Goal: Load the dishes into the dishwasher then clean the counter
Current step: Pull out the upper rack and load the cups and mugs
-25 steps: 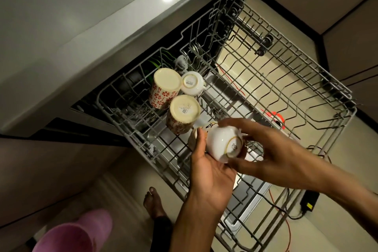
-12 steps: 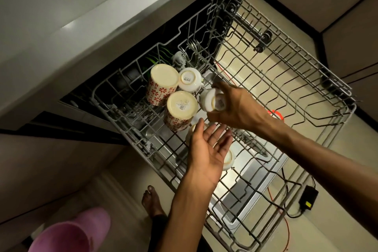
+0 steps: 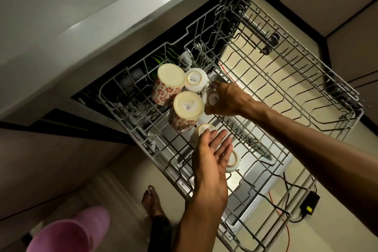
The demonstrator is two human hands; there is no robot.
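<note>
The grey wire dishwasher rack (image 3: 306, 80) is pulled out over the floor. At its back left stand two upside-down mugs with red flower print (image 3: 169, 84) (image 3: 187, 110) and a small white cup (image 3: 195, 82). My right hand (image 3: 227, 100) grips another small white cup (image 3: 211, 98), holding it in the rack beside the white cup. My left hand (image 3: 210, 159) hovers flat with straight fingers over two more white cups (image 3: 201, 131) (image 3: 232, 161) lying in the rack's front left; it partly hides them.
The grey counter (image 3: 81, 16) overhangs the dishwasher at the upper left. A pink bucket (image 3: 69, 233) stands on the floor at the lower left, beside my bare foot (image 3: 151, 202). A black adapter (image 3: 309, 202) with orange cable lies on the floor under the rack.
My right hand carried the white cup from my left hand back to the spot beside the other white cup. My left hand let go and now hovers flat.
</note>
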